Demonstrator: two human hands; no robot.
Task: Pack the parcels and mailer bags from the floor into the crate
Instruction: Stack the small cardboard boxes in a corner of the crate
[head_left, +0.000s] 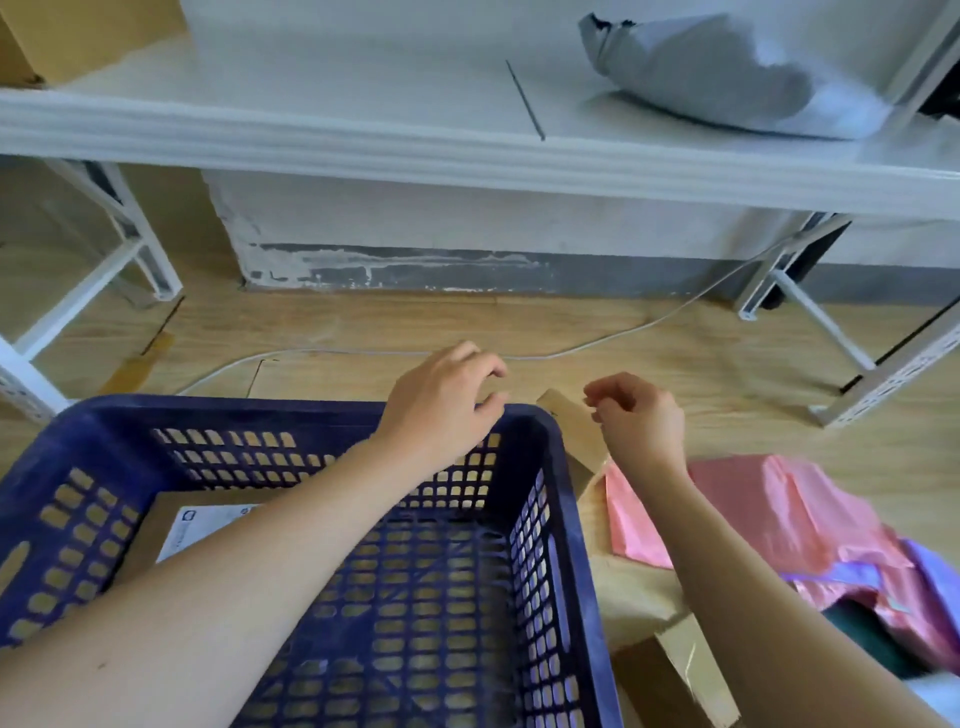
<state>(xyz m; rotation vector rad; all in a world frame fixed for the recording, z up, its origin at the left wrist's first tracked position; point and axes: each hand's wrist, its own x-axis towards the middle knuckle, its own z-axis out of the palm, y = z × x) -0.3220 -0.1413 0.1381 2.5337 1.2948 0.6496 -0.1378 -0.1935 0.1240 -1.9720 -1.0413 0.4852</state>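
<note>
A dark blue perforated crate (545, 467) stands on the wooden floor in front of me. One flat cardboard parcel with a white label (171, 525) lies on its bottom at the left. My left hand (441, 400) hovers over the crate's far right corner, fingers curled and apart, holding nothing. My right hand (641, 415) hangs just right of the crate, fingers loosely curled, above a cardboard parcel (576, 431) leaning against the crate's right wall. Pink mailer bags (753, 514) and a purple one (935, 577) lie on the floor to the right.
A white shelf (467, 150) runs across the back, with a grey mailer bag (727, 78) at its right and a cardboard box (67, 36) at its left. White metal shelf legs (140, 244) stand on both sides. A white cable (597, 343) trails over the floor.
</note>
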